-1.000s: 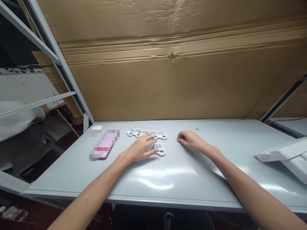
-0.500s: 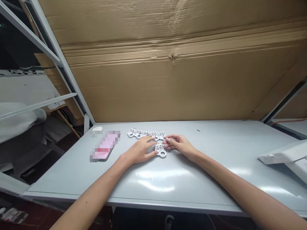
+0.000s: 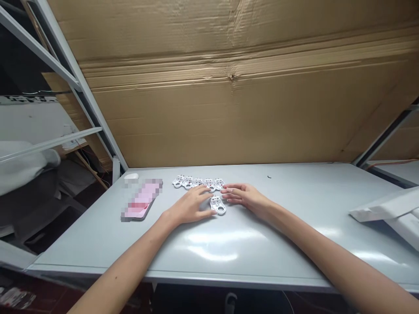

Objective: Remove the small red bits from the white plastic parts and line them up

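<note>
Forearms stretched over the counter (image 3: 294, 244), the left hand (image 3: 191, 204) lies flat, grip released, fingertips at a white part (image 3: 218, 205) (just before a row (image 3: 198, 182) of five); the right hand (image 3: 245, 196), fingers straight, grip released, rests just beside it.

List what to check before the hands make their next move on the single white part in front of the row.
1. Single white part lies flat on the table, nearer than the row: ok.
2. Left hand rests against that part's left side: ok.
3. Right hand has its fingertips at the part's far right corner: ok.
4. Anything pinched in the right hand: cannot tell.
5. Left fingers clear of the row of white parts: cannot tell.
6. Pink item lies apart from both hands: ok.
</note>
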Action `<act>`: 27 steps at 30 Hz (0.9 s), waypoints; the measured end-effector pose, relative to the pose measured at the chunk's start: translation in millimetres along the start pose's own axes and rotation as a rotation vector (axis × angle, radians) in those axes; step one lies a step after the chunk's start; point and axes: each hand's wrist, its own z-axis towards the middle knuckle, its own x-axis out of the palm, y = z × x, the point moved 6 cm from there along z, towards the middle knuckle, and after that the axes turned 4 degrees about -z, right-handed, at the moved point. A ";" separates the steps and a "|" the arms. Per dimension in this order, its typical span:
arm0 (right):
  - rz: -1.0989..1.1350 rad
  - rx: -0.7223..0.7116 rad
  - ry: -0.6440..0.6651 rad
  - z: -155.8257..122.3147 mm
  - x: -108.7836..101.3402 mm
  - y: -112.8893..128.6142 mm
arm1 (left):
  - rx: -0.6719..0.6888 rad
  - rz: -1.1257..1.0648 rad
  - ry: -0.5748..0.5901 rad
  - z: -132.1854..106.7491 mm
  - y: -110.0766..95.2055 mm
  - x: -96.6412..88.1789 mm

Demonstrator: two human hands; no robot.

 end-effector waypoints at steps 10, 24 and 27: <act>-0.085 -0.058 -0.055 -0.8 0.3 0.4 | 0.005 0.005 0.008 0.4 2.4 3.4; -0.761 -0.607 -0.105 -18.6 16.2 23.2 | 0.007 -0.005 0.010 -0.3 3.5 4.0; -0.882 -0.700 -0.064 -20.7 21.6 23.2 | 0.008 -0.014 0.007 -0.9 4.3 4.5</act>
